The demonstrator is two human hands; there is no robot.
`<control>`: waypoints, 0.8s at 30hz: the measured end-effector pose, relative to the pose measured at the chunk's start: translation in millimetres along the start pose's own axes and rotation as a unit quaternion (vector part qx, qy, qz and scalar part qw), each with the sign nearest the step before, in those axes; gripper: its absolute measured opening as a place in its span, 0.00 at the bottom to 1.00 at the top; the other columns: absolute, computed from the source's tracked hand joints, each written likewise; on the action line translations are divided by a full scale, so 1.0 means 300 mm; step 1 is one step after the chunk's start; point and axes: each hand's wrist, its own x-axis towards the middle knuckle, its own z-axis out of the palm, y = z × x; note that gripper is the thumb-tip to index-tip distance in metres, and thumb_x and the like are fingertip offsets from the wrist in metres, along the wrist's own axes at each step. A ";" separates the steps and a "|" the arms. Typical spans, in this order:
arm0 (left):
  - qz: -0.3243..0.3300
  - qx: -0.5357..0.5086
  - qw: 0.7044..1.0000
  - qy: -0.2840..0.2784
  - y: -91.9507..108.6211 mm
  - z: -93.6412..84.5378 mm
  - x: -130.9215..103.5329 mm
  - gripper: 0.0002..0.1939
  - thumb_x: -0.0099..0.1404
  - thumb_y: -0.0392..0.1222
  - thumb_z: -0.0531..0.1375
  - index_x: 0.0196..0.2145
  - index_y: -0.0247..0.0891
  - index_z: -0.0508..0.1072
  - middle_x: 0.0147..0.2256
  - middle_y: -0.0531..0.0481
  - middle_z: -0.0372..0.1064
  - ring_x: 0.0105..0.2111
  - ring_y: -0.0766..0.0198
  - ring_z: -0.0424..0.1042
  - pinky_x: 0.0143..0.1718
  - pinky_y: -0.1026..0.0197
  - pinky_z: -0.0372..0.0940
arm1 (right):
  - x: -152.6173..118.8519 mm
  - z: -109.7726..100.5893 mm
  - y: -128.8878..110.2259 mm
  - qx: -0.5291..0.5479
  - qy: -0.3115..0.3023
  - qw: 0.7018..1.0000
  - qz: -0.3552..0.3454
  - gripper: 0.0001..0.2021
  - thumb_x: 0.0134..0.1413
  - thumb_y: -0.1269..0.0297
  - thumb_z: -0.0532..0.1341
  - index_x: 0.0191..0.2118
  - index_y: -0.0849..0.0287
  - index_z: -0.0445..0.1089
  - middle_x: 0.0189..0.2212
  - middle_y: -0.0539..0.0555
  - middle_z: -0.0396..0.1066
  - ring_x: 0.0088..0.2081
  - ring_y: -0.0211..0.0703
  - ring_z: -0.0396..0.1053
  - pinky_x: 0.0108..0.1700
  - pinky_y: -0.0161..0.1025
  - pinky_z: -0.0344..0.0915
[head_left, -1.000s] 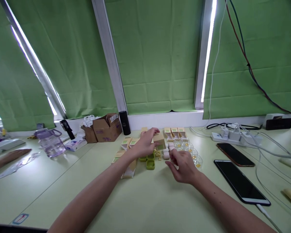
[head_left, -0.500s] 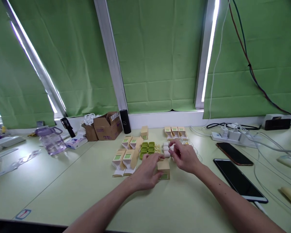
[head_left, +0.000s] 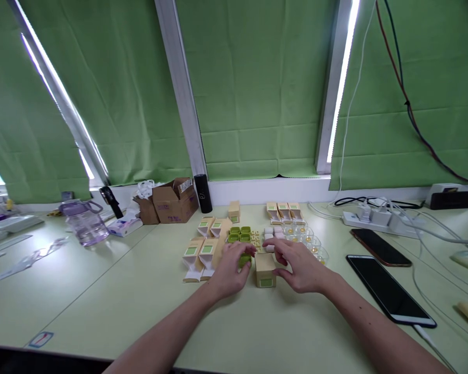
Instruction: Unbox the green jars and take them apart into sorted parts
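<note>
A small tan cardboard box (head_left: pixel 265 271) with a green label stands upright between my hands. My left hand (head_left: pixel 231 267) is at its left side, thumb and fingers curved apart. A green cup (head_left: pixel 245 259) shows in the gap of that hand; whether the fingers touch it I cannot tell. To the right, my right hand (head_left: pixel 299 264) has its thumb close to the box's side and its index finger stretched over beyond the box. Behind the hands are several green cups (head_left: pixel 245 230), small yellow pieces (head_left: pixel 256 235) and white-pink cylinders (head_left: pixel 269 230), partly hidden by fingers.
Opened tan boxes (head_left: pixel 193 251) lie left, more boxes (head_left: pixel 283 207) at the back. Clear domes with yellow centres (head_left: pixel 308 239) sit right. Farther out are two phones (head_left: pixel 390 288), a power strip (head_left: pixel 374 220) with cables, a brown carton (head_left: pixel 174 202), a black cylinder (head_left: pixel 203 193) and a purple bottle (head_left: pixel 85 223).
My left hand has drawn away from the box to the left. My right hand has come down from the white-pink cylinders to the box's right side, its fingers spreading.
</note>
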 end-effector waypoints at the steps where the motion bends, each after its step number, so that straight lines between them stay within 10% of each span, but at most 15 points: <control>1: 0.005 0.003 1.000 0.004 0.002 0.004 -0.002 0.16 0.61 0.30 0.56 0.46 0.43 0.70 0.44 0.47 0.75 0.48 0.52 0.71 0.55 0.45 0.62 | 0.001 0.001 0.003 -0.001 0.001 1.000 0.001 0.27 0.54 0.68 0.62 0.60 0.55 0.60 0.31 0.49 0.69 0.36 0.46 0.66 0.38 0.40 0.57; 14: 0.016 0.003 1.000 -0.005 -0.008 0.034 -0.011 0.17 0.63 0.33 0.59 0.50 0.43 0.69 0.39 0.48 0.75 0.44 0.54 0.72 0.55 0.45 0.59 | 0.011 0.045 0.072 -0.057 0.054 0.997 0.012 0.20 0.59 0.71 0.56 0.57 0.56 0.60 0.36 0.54 0.70 0.42 0.49 0.68 0.35 0.39 0.58; 24: -0.029 0.023 0.998 -0.046 0.014 0.015 -0.014 0.33 0.57 0.40 0.67 0.60 0.49 0.67 0.57 0.43 0.67 0.60 0.42 0.58 0.61 0.37 0.56 | 0.019 0.077 0.094 -0.109 0.186 0.976 0.019 0.13 0.65 0.71 0.52 0.54 0.58 0.63 0.36 0.56 0.74 0.43 0.48 0.68 0.34 0.39 0.59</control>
